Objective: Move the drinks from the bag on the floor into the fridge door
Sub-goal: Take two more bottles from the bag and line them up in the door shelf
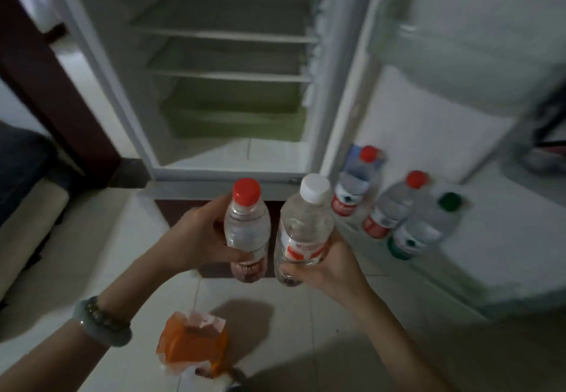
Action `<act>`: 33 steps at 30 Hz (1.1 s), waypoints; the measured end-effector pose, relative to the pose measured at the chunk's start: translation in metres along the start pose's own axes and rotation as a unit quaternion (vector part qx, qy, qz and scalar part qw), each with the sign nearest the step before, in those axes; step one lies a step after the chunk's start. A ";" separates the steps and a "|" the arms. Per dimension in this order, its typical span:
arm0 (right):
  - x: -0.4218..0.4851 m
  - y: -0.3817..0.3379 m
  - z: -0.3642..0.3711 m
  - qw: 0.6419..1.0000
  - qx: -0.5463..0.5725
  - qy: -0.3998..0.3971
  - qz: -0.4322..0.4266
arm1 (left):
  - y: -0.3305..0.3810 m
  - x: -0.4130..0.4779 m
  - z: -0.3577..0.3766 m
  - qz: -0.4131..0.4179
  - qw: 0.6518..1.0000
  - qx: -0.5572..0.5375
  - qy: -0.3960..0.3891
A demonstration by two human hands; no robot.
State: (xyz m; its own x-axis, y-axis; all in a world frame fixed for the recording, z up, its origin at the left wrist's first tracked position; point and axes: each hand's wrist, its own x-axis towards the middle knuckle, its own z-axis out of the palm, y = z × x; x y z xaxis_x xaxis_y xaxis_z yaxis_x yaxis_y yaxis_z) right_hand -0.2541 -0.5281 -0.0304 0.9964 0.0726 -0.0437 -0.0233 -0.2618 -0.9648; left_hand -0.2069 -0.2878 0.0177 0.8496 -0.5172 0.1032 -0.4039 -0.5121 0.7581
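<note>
Two bottles held before an open fridge point(220, 64). The left hand point(196, 235) wraps its fingers around the body of a clear bottle with a red cap point(246, 226); the bottle's long axis runs near upright, cap pointing up and toward the fridge, base down toward the floor. The right hand point(329, 266) closes around the lower part of a clear bottle with a white cap point(303, 226), just right of the first; its long axis tilts slightly, cap up and leaning right. The two bottles stand side by side, close but whether touching cannot be told. Right of the right hand, three more bottles stand in the lowest rack of the fridge door point(496, 238): two red-capped point(356, 182) point(393, 204) and one green-capped point(427, 224). Below both hands, an orange bag point(191, 344) lies crumpled on the tiled floor point(321, 330). The left wrist bears bracelets point(102, 319).
</note>
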 end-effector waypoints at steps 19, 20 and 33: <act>-0.144 0.018 -0.195 0.929 0.013 0.368 0.046 | 0.173 0.127 0.176 0.189 0.972 -0.064 -0.122; -0.142 0.024 -0.198 0.920 0.017 0.388 0.053 | 0.173 0.133 0.188 0.183 0.975 -0.056 -0.115; -0.097 0.065 -0.197 0.854 -0.018 0.512 0.095 | 0.156 0.171 0.264 0.101 0.990 0.024 -0.092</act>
State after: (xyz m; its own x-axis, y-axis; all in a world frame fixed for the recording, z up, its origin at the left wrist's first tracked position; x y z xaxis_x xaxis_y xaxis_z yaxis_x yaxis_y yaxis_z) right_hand -0.3363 -0.7416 -0.0383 0.5244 -0.8487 0.0688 -0.2087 -0.2065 -0.9559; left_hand -0.2143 -0.6378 -0.0164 0.6758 -0.7261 0.1264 -0.5782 -0.4160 0.7018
